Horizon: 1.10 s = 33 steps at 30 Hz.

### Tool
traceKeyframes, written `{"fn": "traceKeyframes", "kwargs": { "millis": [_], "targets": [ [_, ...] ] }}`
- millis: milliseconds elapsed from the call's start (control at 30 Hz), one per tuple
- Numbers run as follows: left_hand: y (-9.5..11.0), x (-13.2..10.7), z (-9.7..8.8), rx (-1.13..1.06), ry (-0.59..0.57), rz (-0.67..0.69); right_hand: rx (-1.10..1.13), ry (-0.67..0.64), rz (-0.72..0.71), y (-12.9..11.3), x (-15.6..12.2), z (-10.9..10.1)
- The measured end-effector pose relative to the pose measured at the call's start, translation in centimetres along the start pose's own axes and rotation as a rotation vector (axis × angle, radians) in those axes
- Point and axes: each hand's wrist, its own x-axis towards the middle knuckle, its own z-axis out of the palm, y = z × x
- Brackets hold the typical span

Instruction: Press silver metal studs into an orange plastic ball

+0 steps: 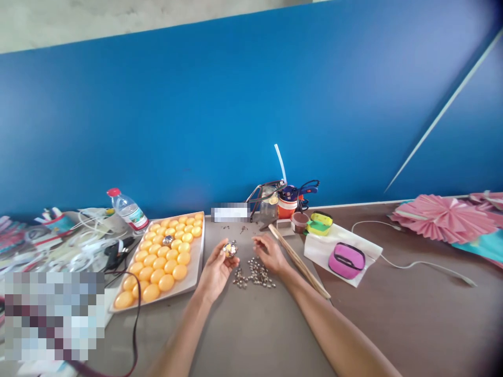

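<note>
My left hand is closed around a small ball with shiny silver pieces and a yellowish patch on it, holding it above the table. My right hand hovers a little to the right of the ball, its fingers bent loosely and apart, with nothing visible in them. Just below and between both hands lies a loose pile of small shiny metal pieces. Left of my left hand, a white tray carries rows of orange balls. One silver-covered ball sits among them.
Wooden sticks lie right of my right hand. Beyond stand a glass jar, an orange-and-white container and a small brown tub. A purple case rests on white paper. A bottle and tangled cables are at left, pink paper fans at right.
</note>
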Motion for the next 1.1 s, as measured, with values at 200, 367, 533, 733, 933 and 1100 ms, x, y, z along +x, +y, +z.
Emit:
{"fn": "traceKeyframes", "kwargs": {
  "millis": [200,367,533,733,933,1100],
  "targets": [
    [-0.4,0.5,-0.5,-0.090,-0.073,-0.102,-0.228,-0.205,-0.061,-0.1,0.1,-0.7],
    [-0.5,0.8,-1.0,-0.073,-0.066,-0.120,-0.438,-0.370,-0.059,-0.7,-0.1,-1.3],
    [-0.6,0.9,-1.2,-0.076,-0.039,-0.116,-0.492,-0.387,-0.024,-1.2,-0.4,-1.0],
    [-0.7,0.8,-1.1,-0.053,-0.023,-0.119,-0.419,-0.312,-0.020,-1.1,-0.5,-0.6],
    [-0.7,0.7,-1.0,-0.044,-0.005,-0.114,-0.141,-0.155,0.061,-0.1,-0.6,-0.7],
    [-0.7,0.4,-0.9,-0.011,-0.023,-0.114,0.090,-0.051,0.239,-0.2,-0.8,-0.3]
  ]
}}
